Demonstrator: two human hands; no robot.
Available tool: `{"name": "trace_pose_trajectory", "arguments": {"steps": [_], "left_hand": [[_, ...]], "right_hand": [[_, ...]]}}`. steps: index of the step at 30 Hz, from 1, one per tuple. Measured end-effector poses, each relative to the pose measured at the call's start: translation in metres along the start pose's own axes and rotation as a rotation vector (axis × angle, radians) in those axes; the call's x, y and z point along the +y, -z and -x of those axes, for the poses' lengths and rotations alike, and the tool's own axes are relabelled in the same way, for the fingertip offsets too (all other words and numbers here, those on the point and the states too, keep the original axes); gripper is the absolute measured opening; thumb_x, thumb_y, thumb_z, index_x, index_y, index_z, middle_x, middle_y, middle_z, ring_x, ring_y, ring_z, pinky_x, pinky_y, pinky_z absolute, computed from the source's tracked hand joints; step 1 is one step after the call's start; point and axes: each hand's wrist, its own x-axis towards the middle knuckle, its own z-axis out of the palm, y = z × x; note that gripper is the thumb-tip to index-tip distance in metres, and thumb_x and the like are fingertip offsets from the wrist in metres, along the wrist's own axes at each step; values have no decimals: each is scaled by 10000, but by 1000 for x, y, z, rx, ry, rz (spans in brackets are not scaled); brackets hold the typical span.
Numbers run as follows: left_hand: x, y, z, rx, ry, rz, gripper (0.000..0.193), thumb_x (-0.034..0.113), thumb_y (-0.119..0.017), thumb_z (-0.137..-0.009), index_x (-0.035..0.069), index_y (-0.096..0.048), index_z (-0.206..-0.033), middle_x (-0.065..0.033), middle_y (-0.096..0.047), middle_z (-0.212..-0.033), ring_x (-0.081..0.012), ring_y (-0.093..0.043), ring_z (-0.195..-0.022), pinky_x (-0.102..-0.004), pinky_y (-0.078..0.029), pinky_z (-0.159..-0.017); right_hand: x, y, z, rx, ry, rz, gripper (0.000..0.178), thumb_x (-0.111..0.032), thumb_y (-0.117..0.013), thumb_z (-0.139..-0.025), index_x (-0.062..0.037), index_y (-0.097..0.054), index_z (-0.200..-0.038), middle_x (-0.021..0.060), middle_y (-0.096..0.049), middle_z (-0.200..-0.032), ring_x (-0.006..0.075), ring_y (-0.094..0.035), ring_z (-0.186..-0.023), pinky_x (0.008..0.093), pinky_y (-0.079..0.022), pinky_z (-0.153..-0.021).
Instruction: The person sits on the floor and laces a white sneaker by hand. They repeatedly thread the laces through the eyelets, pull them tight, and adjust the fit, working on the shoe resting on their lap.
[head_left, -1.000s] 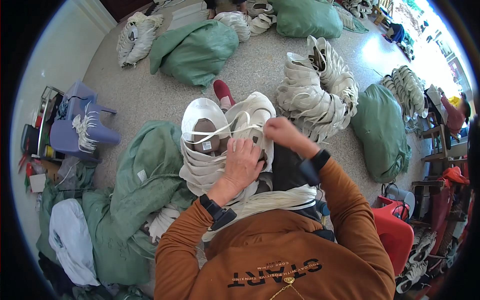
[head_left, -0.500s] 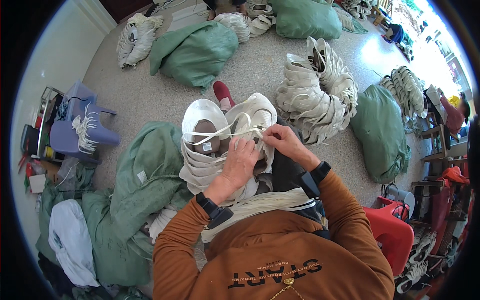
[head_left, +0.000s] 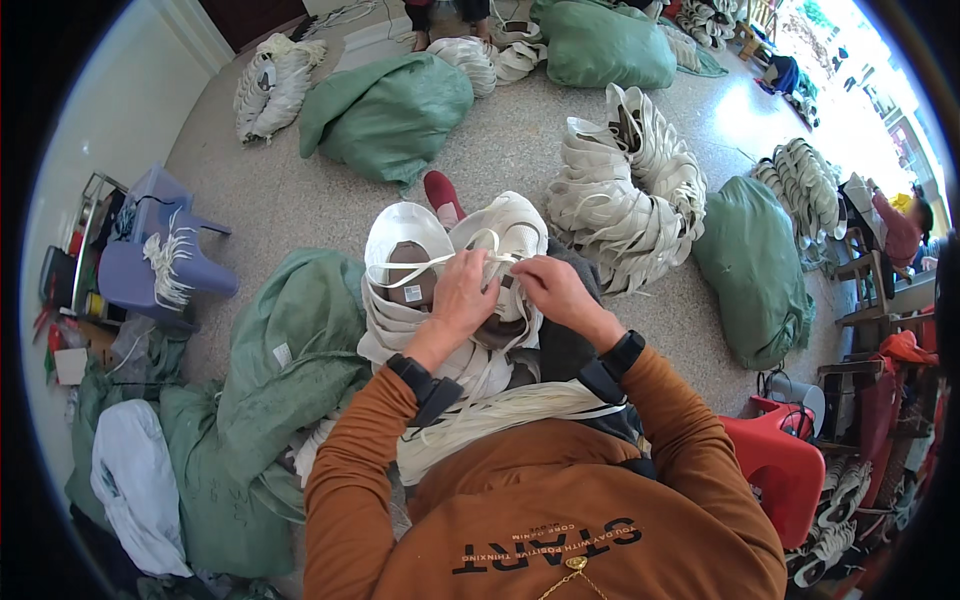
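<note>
A white shoe (head_left: 520, 216) rests at the top of a stack of nested white shoes in front of my lap. A cream shoelace (head_left: 412, 266) runs in a loose loop across it and the neighbouring white shoe (head_left: 398, 222). My left hand (head_left: 462, 297) is closed over the lacing area, its fingertips pinching the lace. From the right, my right hand (head_left: 562, 292) pinches the lace beside the eyelets with thumb and forefinger. Across my lap lies a bundle of cream laces (head_left: 490, 425).
Green sacks (head_left: 285, 350) lie at my left, with others (head_left: 752, 265) on the right and ahead. A curved pile of white shoes (head_left: 630, 195) stands on the floor. A purple stool (head_left: 165, 250) holds laces; a red stool (head_left: 775, 460) is at my right. Other people sit farther off.
My left hand has moved up and slightly left, closer to the eyelets. My right hand has shifted slightly left and down. The lace loop across the shoes has drawn smaller.
</note>
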Motion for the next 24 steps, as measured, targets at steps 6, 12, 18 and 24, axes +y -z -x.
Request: {"name": "trace_pose_trajectory", "arguments": {"steps": [6,12,18,24], "left_hand": [[-8,-9,-9,-96,-72,-120,269,83,-576,-895,34,-561,-1159,-192,-643,-934,-411,-652,-878,-499,-540,-733],[-8,-3,-14,-131,-34,-95,251,78,-577,-894,42,-581,-1142,-202,-674,-929,-417,-661,-864,-501,-535,-742],[-8,-1,-21,-154,-12,-42,195,74,-589,-882,46,-651,-1064,-176,-673,-908,-404,-667,-837,-479,-535,-729],[-19,-17,-14,17,119,209,112,31,-629,-870,17,-680,-968,-120,-686,-879,-295,-688,-758,-375,-548,-705]], "right_hand": [[-4,-19,-12,-52,-72,268,198,-93,-561,-917,-7,-671,-1058,212,-681,-949,419,-655,-891,483,-522,-765],[-5,-27,-11,24,-74,248,191,-108,-564,-924,-11,-665,-1055,205,-678,-941,417,-657,-876,489,-519,-741],[-5,-28,-9,59,-55,251,179,-120,-574,-928,-17,-658,-1047,196,-677,-933,406,-660,-865,487,-520,-726],[-6,-36,-15,42,-109,309,143,-163,-549,-945,-31,-606,-955,183,-679,-946,407,-670,-823,512,-523,-702]]}}
